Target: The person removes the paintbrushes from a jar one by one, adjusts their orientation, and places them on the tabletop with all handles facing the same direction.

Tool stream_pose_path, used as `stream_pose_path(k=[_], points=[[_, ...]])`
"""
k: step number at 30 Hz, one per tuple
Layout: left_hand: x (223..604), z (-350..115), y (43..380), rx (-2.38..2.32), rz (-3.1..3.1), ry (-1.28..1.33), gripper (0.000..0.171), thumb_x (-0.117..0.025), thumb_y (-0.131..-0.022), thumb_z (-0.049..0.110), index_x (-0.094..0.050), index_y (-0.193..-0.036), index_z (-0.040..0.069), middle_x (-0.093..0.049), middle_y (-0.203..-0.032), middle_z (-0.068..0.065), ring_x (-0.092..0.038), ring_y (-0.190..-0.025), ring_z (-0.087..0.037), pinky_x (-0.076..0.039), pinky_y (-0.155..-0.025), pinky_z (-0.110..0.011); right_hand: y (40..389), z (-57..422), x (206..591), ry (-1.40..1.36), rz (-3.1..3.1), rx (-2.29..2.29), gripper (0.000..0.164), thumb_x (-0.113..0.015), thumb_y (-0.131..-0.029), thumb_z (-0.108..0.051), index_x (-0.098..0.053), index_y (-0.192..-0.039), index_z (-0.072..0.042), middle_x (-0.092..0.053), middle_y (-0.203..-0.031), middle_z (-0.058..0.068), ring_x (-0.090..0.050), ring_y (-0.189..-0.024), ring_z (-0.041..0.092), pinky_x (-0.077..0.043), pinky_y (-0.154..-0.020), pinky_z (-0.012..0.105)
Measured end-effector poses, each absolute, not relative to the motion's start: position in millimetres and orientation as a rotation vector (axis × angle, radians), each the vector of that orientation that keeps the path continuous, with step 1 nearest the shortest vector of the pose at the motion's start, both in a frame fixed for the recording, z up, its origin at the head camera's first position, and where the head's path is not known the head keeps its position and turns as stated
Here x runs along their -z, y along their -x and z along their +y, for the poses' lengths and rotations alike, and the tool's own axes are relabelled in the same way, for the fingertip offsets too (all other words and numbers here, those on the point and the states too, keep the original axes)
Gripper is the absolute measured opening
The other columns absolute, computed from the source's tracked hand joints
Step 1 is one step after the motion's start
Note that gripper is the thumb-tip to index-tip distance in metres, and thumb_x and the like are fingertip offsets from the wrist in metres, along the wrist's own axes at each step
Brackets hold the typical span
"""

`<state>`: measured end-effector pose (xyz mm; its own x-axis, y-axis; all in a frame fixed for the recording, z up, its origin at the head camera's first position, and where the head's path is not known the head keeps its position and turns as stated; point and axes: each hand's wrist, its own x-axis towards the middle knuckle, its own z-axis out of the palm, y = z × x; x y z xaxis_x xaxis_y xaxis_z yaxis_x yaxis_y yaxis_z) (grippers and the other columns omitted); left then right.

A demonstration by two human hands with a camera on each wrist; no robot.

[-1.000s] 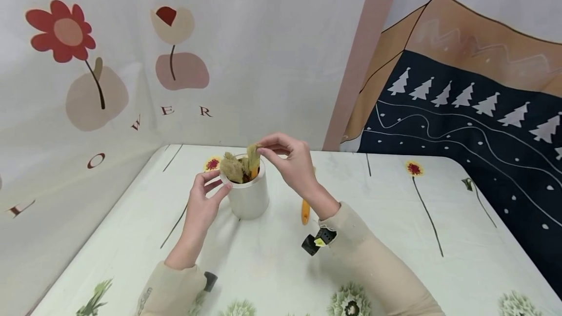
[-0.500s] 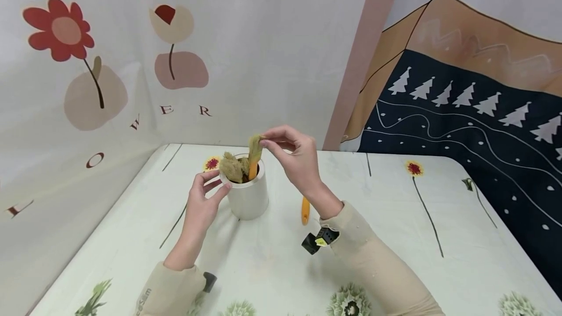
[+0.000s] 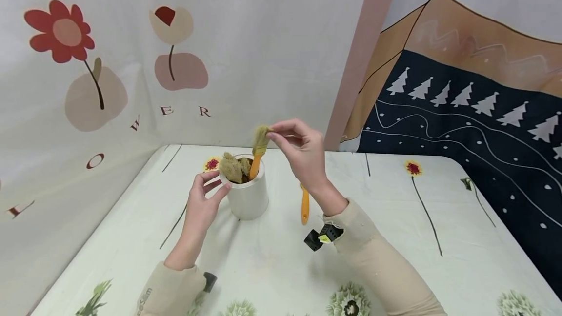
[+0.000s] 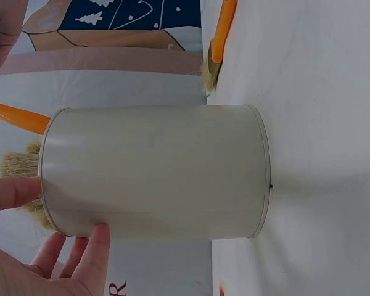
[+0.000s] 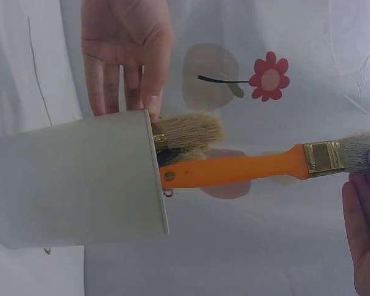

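My right hand [image 3: 307, 155] pinches the pale bristles of a paintbrush [image 3: 260, 146] above a white cylindrical container [image 3: 248, 202]. In the right wrist view the brush's orange handle [image 5: 240, 171] is mostly clear of the container, its end at the mouth. The left hand [image 3: 203, 204] grips the container's rim, thumb and fingers on either side. Other brushes [image 3: 231, 167] stay inside, bristles up; their handles are hidden. In the left wrist view the container's side [image 4: 154, 172] fills the middle, with left fingers [image 4: 95, 256] against it.
Another orange-handled paintbrush [image 3: 305, 206] lies on the table right of the container, partly behind the right wrist. A flower-printed cloth [image 3: 263, 262] covers the table. Printed curtains [image 3: 272, 62] hang behind and to the side.
My right hand has moved up and slightly right, drawing the paintbrush out so more orange handle shows. The left hand and container have stayed in place.
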<state>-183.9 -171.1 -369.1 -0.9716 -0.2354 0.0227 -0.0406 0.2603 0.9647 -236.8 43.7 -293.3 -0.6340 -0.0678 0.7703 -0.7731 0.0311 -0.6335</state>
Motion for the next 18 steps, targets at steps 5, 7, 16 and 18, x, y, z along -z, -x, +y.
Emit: stream_pose_path(k=[5, 7, 16, 18], points=[[370, -171, 184, 1.798, -2.361, -0.26, 0.05, -0.062, -0.097, 0.014, -0.04, -0.14, 0.001, -0.045, -0.15, -0.015, -0.044, -0.141, -0.034, -0.039, -0.109, -0.047, 237, 48, 289, -0.848, -1.718, -1.65, 0.012, -0.073, -0.087, 0.0, -0.07, -0.096, 0.007, -0.072, -0.093, 0.022, -0.073, -0.085, 0.013, -0.061, -0.077, 0.031], [370, -171, 184, 1.78, -2.363, -0.253, 0.049, -0.062, -0.096, 0.015, -0.041, -0.139, 0.001, -0.046, -0.149, -0.014, -0.045, -0.139, -0.033, -0.04, -0.107, -0.044, 237, 50, 287, -0.839, -1.705, -1.653, 0.013, -0.073, -0.087, -0.002, -0.07, -0.096, 0.006, -0.072, -0.093, 0.022, -0.073, -0.085, 0.012, -0.061, -0.077, 0.03], [372, -171, 185, 1.749, -2.337, -0.241, 0.047, -0.064, -0.094, 0.016, -0.045, -0.135, 0.002, -0.049, -0.146, -0.016, -0.05, -0.134, -0.034, -0.042, -0.101, -0.038, 238, 59, 282, -0.817, -1.691, -1.706, 0.014, -0.073, -0.087, 0.001, -0.068, -0.097, 0.008, -0.07, -0.094, 0.025, -0.072, -0.085, 0.004, -0.059, -0.076, 0.024], [371, -171, 185, 1.778, -2.346, -0.243, 0.049, -0.063, -0.096, 0.015, -0.042, -0.138, 0.001, -0.046, -0.148, -0.016, -0.047, -0.137, -0.034, -0.04, -0.105, -0.042, 239, 61, 283, -0.809, -1.692, -1.712, 0.014, -0.073, -0.087, 0.001, -0.067, -0.097, 0.008, -0.069, -0.094, 0.024, -0.072, -0.085, 0.003, -0.059, -0.076, 0.024]])
